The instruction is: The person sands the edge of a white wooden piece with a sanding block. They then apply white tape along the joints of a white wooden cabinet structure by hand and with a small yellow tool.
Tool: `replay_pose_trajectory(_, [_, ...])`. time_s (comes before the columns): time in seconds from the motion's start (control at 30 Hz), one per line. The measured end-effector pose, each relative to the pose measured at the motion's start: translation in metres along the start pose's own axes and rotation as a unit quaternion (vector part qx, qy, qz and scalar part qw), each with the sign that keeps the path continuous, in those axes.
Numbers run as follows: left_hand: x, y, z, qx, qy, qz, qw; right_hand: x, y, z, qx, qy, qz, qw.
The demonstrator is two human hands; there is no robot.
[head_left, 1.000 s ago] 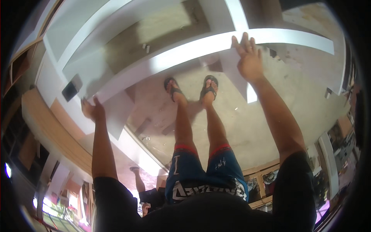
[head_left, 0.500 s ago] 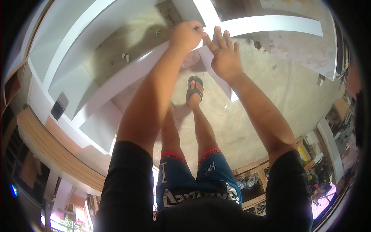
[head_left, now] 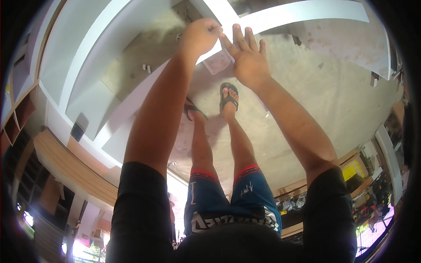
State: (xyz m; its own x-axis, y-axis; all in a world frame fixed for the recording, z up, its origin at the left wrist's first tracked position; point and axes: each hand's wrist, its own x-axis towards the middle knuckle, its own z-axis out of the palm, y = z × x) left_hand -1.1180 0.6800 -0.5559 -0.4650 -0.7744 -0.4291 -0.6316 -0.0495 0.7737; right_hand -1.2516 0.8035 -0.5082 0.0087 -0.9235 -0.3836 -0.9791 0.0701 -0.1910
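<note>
My left hand is closed in a pinch, thumb and fingertips together, over the joint of a white cabinet frame. Whatever it may hold is too small or hidden to make out. Close beside it on the right, my right hand has its fingers spread and laid on the white frame near the same joint. Its index fingertip almost meets the left fingertips. White strips run away from this joint in several directions.
Large white compartments curve along the left, with a small black object on their edge. Stacked boards lie lower left. A pale panel stands at upper right. My sandalled foot is on the concrete floor below.
The view has shifted a little, and my second foot now shows. Both hands sit slightly further left in view, still at the frame's joint, with the same finger poses.
</note>
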Motion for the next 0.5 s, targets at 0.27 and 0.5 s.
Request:
replay_pose_trajectory(0.27, [-0.011, -0.027, 0.019, 0.111, 0.176, 0.181, 0.961, -0.053, -0.008, -0.023, 0.517, 0.076, 0.181, 0.833])
replay_pose_trajectory(0.5, [-0.016, -0.024, 0.027, 0.242, 0.200, 0.207, 0.927, -0.082, -0.035, 0.060, 0.786, -0.025, 0.340, 0.516])
